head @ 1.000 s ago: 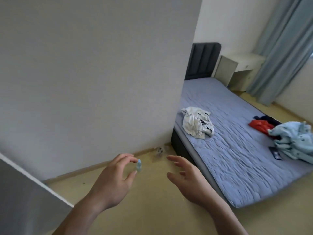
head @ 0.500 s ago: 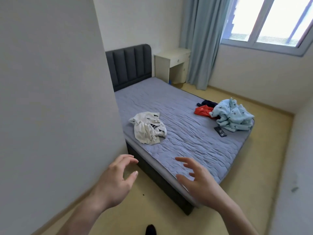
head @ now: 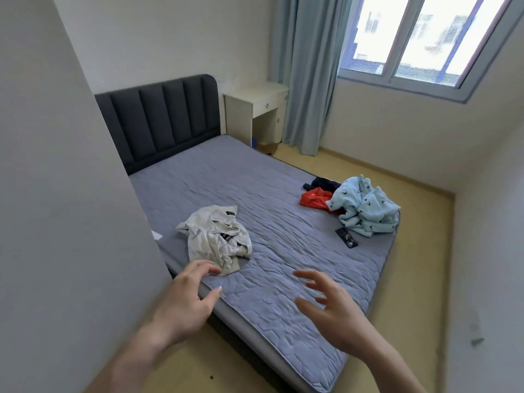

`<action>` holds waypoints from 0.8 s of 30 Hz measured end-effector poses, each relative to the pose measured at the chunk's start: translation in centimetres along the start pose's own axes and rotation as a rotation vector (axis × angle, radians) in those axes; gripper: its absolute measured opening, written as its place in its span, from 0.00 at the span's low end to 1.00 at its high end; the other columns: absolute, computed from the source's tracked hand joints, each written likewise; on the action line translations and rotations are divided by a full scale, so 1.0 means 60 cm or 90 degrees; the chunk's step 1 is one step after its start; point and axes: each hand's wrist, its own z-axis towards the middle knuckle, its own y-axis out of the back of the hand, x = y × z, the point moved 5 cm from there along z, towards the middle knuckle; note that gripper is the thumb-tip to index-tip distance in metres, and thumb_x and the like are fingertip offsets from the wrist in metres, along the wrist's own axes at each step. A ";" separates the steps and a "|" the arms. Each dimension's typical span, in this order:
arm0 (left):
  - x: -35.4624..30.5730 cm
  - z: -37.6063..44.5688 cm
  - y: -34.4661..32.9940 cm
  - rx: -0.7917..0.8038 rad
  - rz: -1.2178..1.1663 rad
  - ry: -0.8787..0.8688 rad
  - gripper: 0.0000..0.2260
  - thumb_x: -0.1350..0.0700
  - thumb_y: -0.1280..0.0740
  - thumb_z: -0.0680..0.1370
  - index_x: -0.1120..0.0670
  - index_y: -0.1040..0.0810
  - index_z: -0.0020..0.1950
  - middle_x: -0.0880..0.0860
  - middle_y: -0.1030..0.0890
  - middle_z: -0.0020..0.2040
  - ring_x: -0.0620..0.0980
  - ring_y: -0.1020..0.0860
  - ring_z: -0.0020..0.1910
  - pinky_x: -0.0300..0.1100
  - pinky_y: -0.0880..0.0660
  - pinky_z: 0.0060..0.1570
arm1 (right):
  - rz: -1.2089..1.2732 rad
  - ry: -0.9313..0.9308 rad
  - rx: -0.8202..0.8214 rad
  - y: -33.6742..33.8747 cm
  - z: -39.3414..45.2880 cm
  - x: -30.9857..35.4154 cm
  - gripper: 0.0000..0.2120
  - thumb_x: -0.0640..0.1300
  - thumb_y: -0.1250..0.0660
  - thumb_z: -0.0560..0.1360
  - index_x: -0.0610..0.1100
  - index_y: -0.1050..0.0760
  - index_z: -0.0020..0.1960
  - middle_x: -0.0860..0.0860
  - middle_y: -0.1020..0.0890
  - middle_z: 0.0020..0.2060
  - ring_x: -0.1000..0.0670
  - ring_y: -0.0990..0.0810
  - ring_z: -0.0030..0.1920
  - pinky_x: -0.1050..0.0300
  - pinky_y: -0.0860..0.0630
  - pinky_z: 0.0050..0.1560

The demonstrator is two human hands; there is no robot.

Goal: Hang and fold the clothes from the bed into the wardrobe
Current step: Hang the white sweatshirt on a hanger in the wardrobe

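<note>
A crumpled white garment [head: 217,239] lies on the near left part of the grey-blue bed [head: 283,211]. On the far right side sits a light blue patterned garment [head: 365,207], with a red garment [head: 314,200] and a dark navy one [head: 324,183] beside it. My left hand [head: 188,299] hovers with relaxed fingers just in front of the white garment, holding nothing. My right hand [head: 331,310] is spread open over the bed's near corner, also empty.
A pale wall or panel [head: 65,194] fills the left side, right against the bed. A dark phone-like object [head: 346,237] lies by the blue garment. A dark headboard [head: 161,117], a white desk [head: 256,109], curtain [head: 306,72] and window [head: 425,38] stand behind. Yellow floor [head: 411,279] runs right of the bed.
The view has swung right and up from the wall and floor toward the whole bed. Both hands have come nearer the bed, the left one close to the white garment.
</note>
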 end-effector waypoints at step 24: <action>0.208 0.493 0.023 0.054 0.044 0.131 0.12 0.51 0.28 0.79 0.45 0.22 0.62 0.38 0.29 0.64 0.41 0.25 0.62 0.40 0.26 0.59 | -0.026 0.033 0.079 -0.023 0.623 0.031 0.20 0.53 0.32 0.77 0.63 0.29 0.68 0.63 0.28 0.68 0.61 0.29 0.68 0.58 0.29 0.69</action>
